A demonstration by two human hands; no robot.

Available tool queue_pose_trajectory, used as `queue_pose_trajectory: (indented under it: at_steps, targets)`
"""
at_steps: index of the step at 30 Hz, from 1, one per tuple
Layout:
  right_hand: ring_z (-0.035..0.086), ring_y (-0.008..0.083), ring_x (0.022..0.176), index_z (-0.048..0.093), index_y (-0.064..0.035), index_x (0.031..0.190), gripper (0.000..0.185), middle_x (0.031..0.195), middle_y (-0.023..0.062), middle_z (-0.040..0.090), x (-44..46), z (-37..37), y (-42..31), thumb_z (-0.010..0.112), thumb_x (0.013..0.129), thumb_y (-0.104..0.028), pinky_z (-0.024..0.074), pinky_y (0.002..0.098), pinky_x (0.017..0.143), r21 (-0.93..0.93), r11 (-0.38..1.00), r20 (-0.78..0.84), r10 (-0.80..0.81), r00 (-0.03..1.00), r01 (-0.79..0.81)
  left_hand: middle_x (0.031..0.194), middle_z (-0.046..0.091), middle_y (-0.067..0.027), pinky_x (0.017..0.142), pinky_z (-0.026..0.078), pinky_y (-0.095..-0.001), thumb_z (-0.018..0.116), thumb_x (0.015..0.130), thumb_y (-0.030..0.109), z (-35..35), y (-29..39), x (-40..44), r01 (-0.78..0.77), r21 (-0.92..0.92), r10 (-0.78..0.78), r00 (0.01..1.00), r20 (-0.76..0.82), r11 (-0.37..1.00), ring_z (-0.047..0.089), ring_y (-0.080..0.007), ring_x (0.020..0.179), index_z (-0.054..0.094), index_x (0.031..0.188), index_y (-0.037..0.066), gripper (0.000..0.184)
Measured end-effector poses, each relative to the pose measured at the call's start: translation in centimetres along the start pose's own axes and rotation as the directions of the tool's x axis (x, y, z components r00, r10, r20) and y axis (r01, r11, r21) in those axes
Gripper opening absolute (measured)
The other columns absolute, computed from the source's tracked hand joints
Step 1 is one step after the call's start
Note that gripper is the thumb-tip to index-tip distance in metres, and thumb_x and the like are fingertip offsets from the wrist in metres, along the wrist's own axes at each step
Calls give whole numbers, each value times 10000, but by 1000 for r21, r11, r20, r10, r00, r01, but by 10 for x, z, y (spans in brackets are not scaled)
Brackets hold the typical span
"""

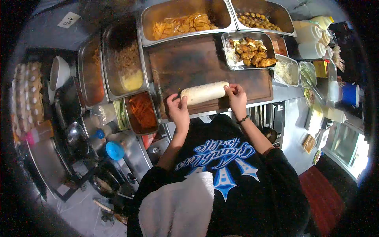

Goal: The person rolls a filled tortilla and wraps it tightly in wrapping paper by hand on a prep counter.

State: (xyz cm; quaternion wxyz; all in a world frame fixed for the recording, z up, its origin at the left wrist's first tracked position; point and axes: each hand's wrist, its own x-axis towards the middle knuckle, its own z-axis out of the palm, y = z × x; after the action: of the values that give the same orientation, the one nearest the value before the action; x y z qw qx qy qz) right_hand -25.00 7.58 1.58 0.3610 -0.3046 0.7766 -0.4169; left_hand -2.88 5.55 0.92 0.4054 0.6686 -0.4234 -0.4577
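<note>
A rolled tortilla wrap [204, 93] lies lengthwise over the near part of a dark wooden cutting board [177, 65]. At its left end is my left hand [179, 112], thumb and fingers closed around that end. My right hand [237, 98] pinches the opposite end between thumb and fingers. Just beyond the board's right half, a metal tray of browned chicken pieces [252, 53] sits on the board's far right corner.
Metal pans hold orange slices [189, 24], small round potatoes [258, 21], shredded meat [125, 59] and grated carrot [143, 112]. White squeeze bottles [310, 41] stand at the right. Egg trays [27, 94] are far left. A black pan [104, 181] sits below left.
</note>
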Motion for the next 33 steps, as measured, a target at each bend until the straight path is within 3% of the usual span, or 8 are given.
queue_pose_trajectory:
  at_steps: [3,7,9,13,20,23,25,33]
  targets:
    - [581,74,720,647,37,979,295,803,27,667,-1,1,4,707,906,-242,473,236,650,99,995,21,-1,1000,-1,956,689,-121,793,470,-296,717,896,205,-4,-9,1,-5,-72,4,1000,-17,997,624,-177,855,488,1213,34,427]
    - [575,75,716,645,29,967,285,804,29,666,7,-8,3,709,905,-242,472,239,652,67,997,64,-38,997,34,979,680,-100,817,476,-278,752,866,172,-10,-5,-2,-7,-94,3,999,-47,996,614,-151,887,575,1101,-3,342]
    - [688,224,786,685,-5,958,375,857,137,719,8,-11,-6,726,864,-366,525,344,718,-61,996,-8,-60,998,59,954,693,-89,815,485,-268,783,832,150,-8,2,-6,65,-151,-77,994,-75,986,628,-136,881,662,961,-38,258]
    - [698,331,745,709,-10,877,371,783,186,698,10,-4,-8,704,867,-380,528,395,671,-192,979,-75,-88,993,72,919,712,-86,810,492,-261,775,837,142,-6,7,-6,61,-171,-79,992,-102,983,647,-136,849,689,961,-53,247]
    - [671,331,676,706,-13,844,358,742,192,678,12,3,7,682,881,-369,509,403,636,-218,970,-88,-128,988,106,892,723,-98,811,496,-260,735,877,146,3,-5,-8,30,-188,-63,982,-176,982,659,-141,830,709,946,-65,224]
    - [654,278,655,700,-14,851,325,748,168,686,13,1,8,676,893,-336,503,376,639,-186,981,-63,-74,995,61,922,719,-96,819,496,-262,723,886,141,5,-13,-7,-2,-203,-37,981,-188,979,660,-147,853,693,978,-59,222]
    - [641,211,668,698,-6,873,283,778,131,700,13,-4,10,698,885,-289,503,336,649,64,995,55,-82,995,78,941,716,-93,825,498,-265,719,889,133,2,-13,-9,-28,-235,-17,982,-188,971,660,-150,864,683,1002,-54,221]
    - [682,179,740,725,8,960,296,849,128,730,-14,-10,-3,781,817,-245,527,296,699,-7,997,-18,-72,997,72,947,690,-81,834,505,-249,753,828,22,-2,7,-20,44,-281,-90,984,-152,959,643,-128,880,649,1012,-38,220]
